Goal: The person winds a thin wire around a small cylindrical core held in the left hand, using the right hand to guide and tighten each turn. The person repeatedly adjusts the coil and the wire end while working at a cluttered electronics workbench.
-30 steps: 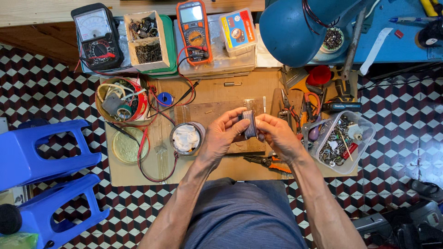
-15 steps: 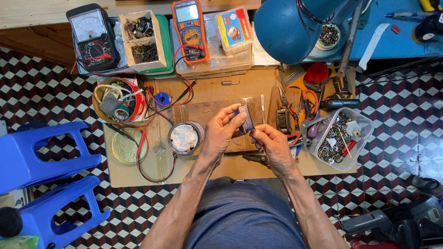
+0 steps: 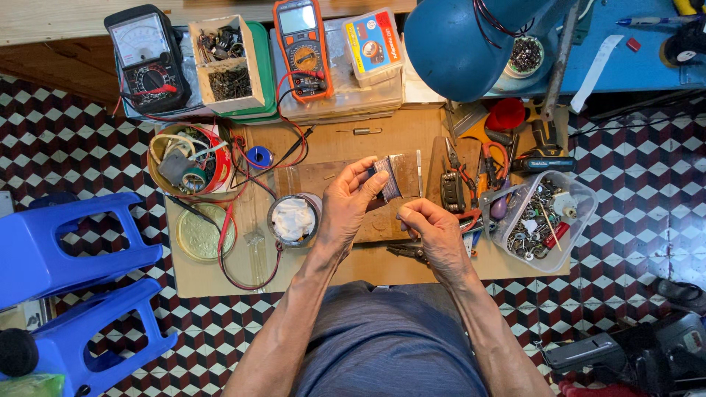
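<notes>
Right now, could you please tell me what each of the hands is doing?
Left hand: closed on a small dark flat part.
Right hand: fingertips pinched together; anything held is too small to tell.

Blue lamp shade (image 3: 460, 44), orange multimeter (image 3: 302, 45), black analog meter (image 3: 147, 59), blue stool (image 3: 70, 287), red-white-black checkered floor (image 3: 632, 184)

**Operator appearance, head cam**

Two bare forearms enter from the bottom edge. No sleeves visible, no gloves, no watch, no rings or wristbands. Left hand (image 3: 346, 209) and right hand (image 3: 439, 235) both bare, fingers uncovered, nails short. Some hair shows along both forearms. Lap fills the bottom centre: grey-blue fabric (image 3: 390, 345), plain weave, faint fine stripe, no logo, pocket or seam detail I can make out. Can't tell whether it's shorts or a shirt hem. Nothing else of the body in frame.
</notes>
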A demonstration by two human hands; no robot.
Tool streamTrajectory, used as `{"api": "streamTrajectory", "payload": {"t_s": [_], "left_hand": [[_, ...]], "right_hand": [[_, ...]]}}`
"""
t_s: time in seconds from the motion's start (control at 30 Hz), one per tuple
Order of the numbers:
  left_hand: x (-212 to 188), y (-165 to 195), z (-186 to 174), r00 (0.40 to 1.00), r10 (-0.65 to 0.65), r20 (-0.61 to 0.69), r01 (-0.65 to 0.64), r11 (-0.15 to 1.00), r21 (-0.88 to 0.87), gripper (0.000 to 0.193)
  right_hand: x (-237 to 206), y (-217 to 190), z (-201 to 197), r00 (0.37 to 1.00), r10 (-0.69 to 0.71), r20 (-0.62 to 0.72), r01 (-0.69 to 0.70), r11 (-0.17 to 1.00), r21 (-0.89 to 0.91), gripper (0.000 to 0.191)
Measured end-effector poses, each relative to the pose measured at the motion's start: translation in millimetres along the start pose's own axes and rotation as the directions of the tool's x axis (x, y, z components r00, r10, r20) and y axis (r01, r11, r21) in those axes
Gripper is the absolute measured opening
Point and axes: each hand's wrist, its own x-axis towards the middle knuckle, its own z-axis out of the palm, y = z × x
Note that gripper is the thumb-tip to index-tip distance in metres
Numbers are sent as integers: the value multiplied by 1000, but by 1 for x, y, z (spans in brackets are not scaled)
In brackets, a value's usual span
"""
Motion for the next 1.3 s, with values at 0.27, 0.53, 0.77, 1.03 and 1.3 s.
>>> {"api": "streamTrajectory", "payload": {"t_s": [0.27,0.53,0.77,1.03,1.3], "left_hand": [[-2,4,0,1000,5,15,-5,1000,8,51],[0,0,-5,1000,-1,10,1,1000,9,51],[0,-9,-8,950,311,32,-301,881,366,45],[-25,-20,-10,979,194,65,-204,920,335,47],[-42,-13,-8,993,107,53,-118,937,329,48]], "right_hand": [[0,-4,2,1000,-2,-13,2,1000,-15,14],[-1,-5,4,1000,-5,-13,5,1000,-16,14],[-3,-17,15,999,-20,-30,15,985,-173,16],[16,-66,18,958,-257,129,287,845,-452,18],[29,-96,26,887,-392,245,448,596,-667,12]]}}
